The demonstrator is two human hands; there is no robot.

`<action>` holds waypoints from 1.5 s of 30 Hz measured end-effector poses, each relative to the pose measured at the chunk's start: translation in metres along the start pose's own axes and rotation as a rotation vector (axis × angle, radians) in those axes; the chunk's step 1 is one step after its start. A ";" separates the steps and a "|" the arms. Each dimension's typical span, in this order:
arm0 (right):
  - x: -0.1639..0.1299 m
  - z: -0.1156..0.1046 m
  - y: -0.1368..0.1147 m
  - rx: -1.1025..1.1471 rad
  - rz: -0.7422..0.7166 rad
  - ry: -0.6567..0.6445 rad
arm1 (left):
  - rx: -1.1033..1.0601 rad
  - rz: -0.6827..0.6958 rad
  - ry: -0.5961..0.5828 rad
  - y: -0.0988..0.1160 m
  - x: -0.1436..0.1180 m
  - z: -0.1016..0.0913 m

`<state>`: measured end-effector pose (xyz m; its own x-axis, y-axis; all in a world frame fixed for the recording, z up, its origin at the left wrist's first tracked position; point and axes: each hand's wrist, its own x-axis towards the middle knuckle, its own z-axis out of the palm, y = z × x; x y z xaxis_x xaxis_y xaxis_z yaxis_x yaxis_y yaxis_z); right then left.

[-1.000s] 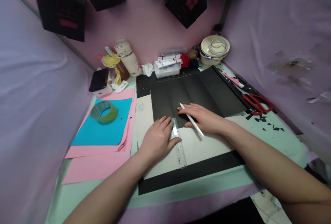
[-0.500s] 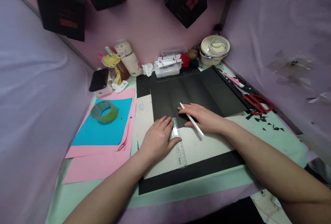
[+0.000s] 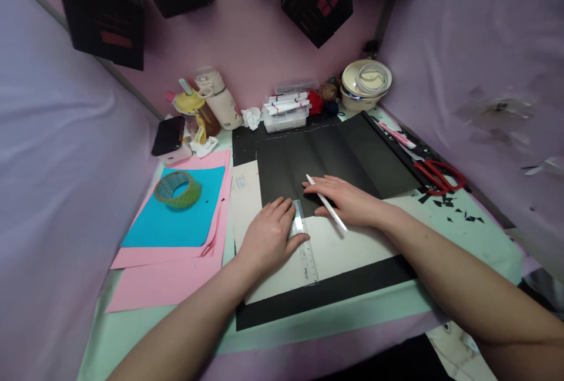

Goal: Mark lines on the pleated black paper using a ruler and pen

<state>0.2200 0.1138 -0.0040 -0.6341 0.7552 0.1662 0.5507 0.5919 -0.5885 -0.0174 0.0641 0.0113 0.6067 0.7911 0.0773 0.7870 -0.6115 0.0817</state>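
My left hand (image 3: 269, 235) lies flat, pressing a clear plastic ruler (image 3: 305, 252) onto a white card (image 3: 343, 252). The card rests on black paper (image 3: 326, 161) spread across the table. My right hand (image 3: 348, 200) lies palm down at the black paper's near edge, with a white pencil (image 3: 326, 204) held between its fingers, tip pointing away to the upper left. The ruler runs between the two hands, toward me.
A roll of tape (image 3: 177, 189) sits on blue and pink sheets (image 3: 176, 234) at the left. Red scissors (image 3: 438, 174) and black scraps lie at the right. Bottles (image 3: 211, 102), a marker box (image 3: 286, 112) and a bowl (image 3: 365, 84) line the back wall.
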 end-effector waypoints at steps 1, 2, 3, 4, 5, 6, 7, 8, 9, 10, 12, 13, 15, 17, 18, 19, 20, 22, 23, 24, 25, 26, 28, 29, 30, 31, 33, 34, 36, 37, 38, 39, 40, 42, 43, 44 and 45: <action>0.000 0.000 0.000 0.004 0.000 0.003 | 0.000 0.001 0.002 0.000 0.000 0.000; 0.000 0.000 0.001 0.008 -0.001 0.006 | -0.001 0.002 0.005 0.000 0.000 0.000; 0.000 0.000 0.001 0.011 -0.001 0.008 | -0.001 0.003 0.007 0.000 0.000 0.000; 0.000 0.000 0.001 0.012 -0.002 0.008 | -0.001 0.004 0.009 0.000 0.000 0.000; 0.000 0.000 0.001 0.011 -0.004 0.008 | -0.002 0.003 0.008 0.000 0.000 0.000; 0.000 0.000 0.000 0.010 -0.006 0.010 | -0.003 0.003 0.007 0.000 0.000 0.000; 0.001 0.000 0.000 0.008 -0.008 0.018 | -0.004 0.002 0.007 0.000 0.000 0.000; 0.001 0.000 -0.001 0.003 -0.012 0.036 | -0.005 0.001 0.007 0.000 0.000 -0.001; 0.002 0.000 -0.003 -0.003 -0.017 0.064 | -0.006 -0.001 0.007 0.000 0.000 -0.001; 0.002 -0.001 -0.004 -0.010 -0.020 0.101 | -0.007 -0.002 0.007 0.001 0.000 -0.001; 0.004 -0.001 -0.008 -0.023 -0.016 0.190 | -0.009 -0.003 0.005 0.001 0.000 0.000; 0.004 -0.001 -0.010 -0.021 -0.007 0.231 | -0.010 -0.004 0.002 0.001 0.000 0.000; 0.005 -0.001 -0.014 0.008 0.009 0.281 | -0.013 -0.005 -0.003 0.001 0.000 0.000; 0.004 0.000 -0.016 0.064 0.006 0.303 | -0.014 -0.008 -0.008 0.001 0.000 0.000; 0.004 0.001 -0.017 0.096 0.001 0.313 | -0.012 -0.009 -0.011 0.001 0.000 -0.001; 0.004 0.002 -0.018 0.127 -0.001 0.331 | -0.011 -0.009 -0.013 0.001 0.000 -0.001; 0.005 0.003 -0.018 0.159 0.007 0.359 | -0.009 -0.011 -0.017 0.001 0.000 -0.002; 0.007 0.004 -0.020 0.250 0.066 0.414 | -0.007 -0.014 -0.026 0.002 0.001 -0.003; 0.009 0.003 -0.022 0.307 0.112 0.430 | -0.008 -0.014 -0.028 0.002 0.000 -0.003; 0.011 0.001 -0.024 0.363 0.159 0.434 | -0.011 -0.013 -0.028 0.002 0.000 -0.003; 0.015 -0.001 -0.027 0.405 0.201 0.424 | -0.014 -0.012 -0.026 0.002 0.000 -0.003; 0.019 -0.003 -0.030 0.431 0.233 0.407 | -0.016 -0.011 -0.024 0.002 0.000 -0.003; 0.027 -0.006 -0.035 0.430 0.261 0.383 | -0.020 -0.010 -0.017 0.002 0.000 -0.002; 0.031 -0.006 -0.037 0.421 0.267 0.387 | -0.020 -0.011 -0.017 0.001 0.000 -0.002; 0.035 -0.004 -0.038 0.417 0.268 0.401 | -0.020 -0.014 -0.019 0.001 0.000 -0.001; 0.038 -0.002 -0.037 0.415 0.271 0.423 | -0.020 -0.016 -0.024 0.002 -0.001 -0.001; 0.041 0.007 -0.035 0.415 0.288 0.460 | -0.022 -0.021 -0.033 0.002 0.000 -0.001; 0.041 0.011 -0.033 0.413 0.301 0.464 | -0.023 -0.022 -0.035 0.002 0.000 -0.001; 0.039 0.019 -0.029 0.411 0.315 0.450 | -0.025 -0.022 -0.034 0.002 0.000 -0.001; 0.038 0.021 -0.027 0.409 0.314 0.438 | -0.027 -0.023 -0.034 0.002 0.000 -0.001; 0.037 0.023 -0.026 0.406 0.310 0.427 | -0.029 -0.023 -0.033 0.002 0.000 -0.001; 0.037 0.024 -0.026 0.403 0.307 0.417 | -0.031 -0.024 -0.034 0.002 0.000 0.000; 0.036 0.024 -0.026 0.400 0.306 0.409 | -0.034 -0.024 -0.036 0.002 0.000 0.000; 0.036 0.024 -0.026 0.395 0.309 0.392 | -0.036 -0.023 -0.040 0.001 0.000 -0.001; 0.037 0.024 -0.026 0.394 0.310 0.387 | -0.035 -0.022 -0.042 0.002 0.000 -0.001; 0.037 0.024 -0.026 0.395 0.311 0.382 | -0.034 -0.022 -0.046 0.002 0.000 -0.001; 0.037 0.024 -0.027 0.395 0.312 0.378 | -0.032 -0.023 -0.051 0.002 0.000 -0.002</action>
<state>0.1687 0.1195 -0.0012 -0.2005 0.9657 0.1651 0.3915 0.2335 -0.8901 -0.0162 0.0628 0.0130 0.5941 0.8041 0.0240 0.7973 -0.5925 0.1148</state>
